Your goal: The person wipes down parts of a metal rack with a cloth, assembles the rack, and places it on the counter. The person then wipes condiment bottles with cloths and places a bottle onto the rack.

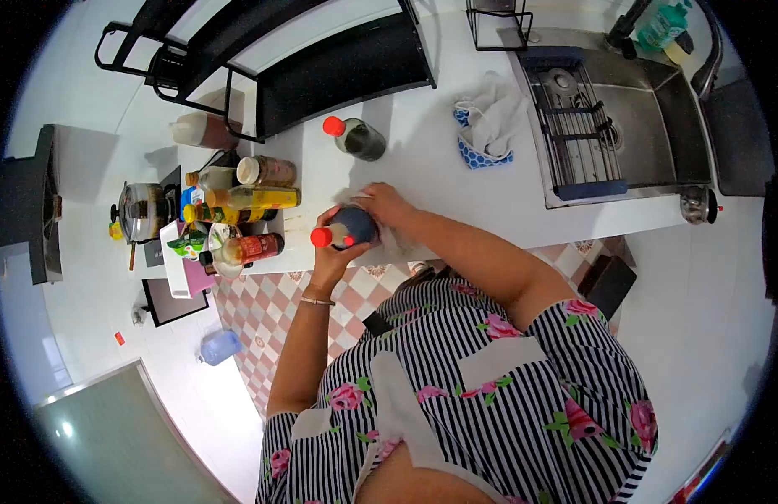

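Note:
My left hand (328,259) is wrapped round a dark bottle with a red cap (355,225) at the counter's front edge. On the right side of that bottle, my right hand (385,206) rests close against it, fingers together, with a pale cloth (395,244) partly under the hand. Whether the fingers pinch the cloth is hard to see. Another dark bottle with a red cap (362,140) stands farther back on the white counter (422,143).
Several sauce and oil bottles (263,197) stand to the left, near a pot (143,212). A black rack (338,71) is at the back. A crumpled cloth (489,126) lies before the sink (649,126), which holds a drying rack (578,139).

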The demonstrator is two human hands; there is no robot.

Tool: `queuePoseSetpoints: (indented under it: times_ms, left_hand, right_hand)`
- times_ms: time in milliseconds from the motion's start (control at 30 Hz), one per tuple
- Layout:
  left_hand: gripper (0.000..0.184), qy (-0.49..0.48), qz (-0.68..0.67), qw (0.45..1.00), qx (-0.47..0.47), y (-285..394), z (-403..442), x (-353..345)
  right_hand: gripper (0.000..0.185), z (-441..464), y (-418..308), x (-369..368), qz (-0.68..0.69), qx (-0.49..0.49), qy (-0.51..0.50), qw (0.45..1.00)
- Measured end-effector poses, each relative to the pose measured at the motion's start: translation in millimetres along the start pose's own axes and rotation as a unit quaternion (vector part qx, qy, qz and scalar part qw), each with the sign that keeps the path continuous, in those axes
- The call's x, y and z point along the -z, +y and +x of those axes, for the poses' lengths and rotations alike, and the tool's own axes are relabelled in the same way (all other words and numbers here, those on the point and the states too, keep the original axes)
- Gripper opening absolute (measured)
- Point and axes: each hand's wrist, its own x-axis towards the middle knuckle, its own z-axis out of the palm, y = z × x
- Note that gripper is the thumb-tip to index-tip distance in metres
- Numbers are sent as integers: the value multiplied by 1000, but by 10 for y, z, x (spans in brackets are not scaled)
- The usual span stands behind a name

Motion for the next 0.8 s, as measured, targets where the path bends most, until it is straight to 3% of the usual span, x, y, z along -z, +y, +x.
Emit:
queuePoseSetpoints:
  times_ms: [67,133,233,333,367,433,500,600,633,700,800]
  left_hand:
    - [91,-42,125,988,-80,-137,90,134]
    - [94,-40,105,992,-53,-94,61,204]
    - [92,9,40,999,-17,193,11,123]
    - [92,19,22,1000,10,36,-57,123]
    - [93,9,46,999,9,109,-59,136]
    - [95,-20,97,994,-42,120,8,218]
    - [97,-65,153,977,-133,26,104,354]
    - [96,-19,190,971,-146,60,49,422]
    - [90,25,59,996,-59,122,-80,337]
    - [86,65,20,997,-18,-63,-167,137]
    - [81,111,-77,991,-10,-297,-138,-140]
  right_hand:
    - [25,91,144,101,-57,-20,-36,998]
    - [23,153,348,0,-40,-7,-55,998]
    - [28,29,-568,205,18,50,47,997]
    - [27,-68,-564,-45,-50,143,115,982]
    - [19,41,-350,-134,21,58,73,995]
    - [29,240,331,-247,-89,21,1,996]
    - [26,134,125,142,-144,-52,-82,985]
    - [36,182,-156,245,-133,-97,-62,984]
    - [36,200,-318,248,-83,-68,-35,994]
    - [34,149,-607,157,24,-15,20,999]
    - [33,94,-492,-111,14,20,40,999]
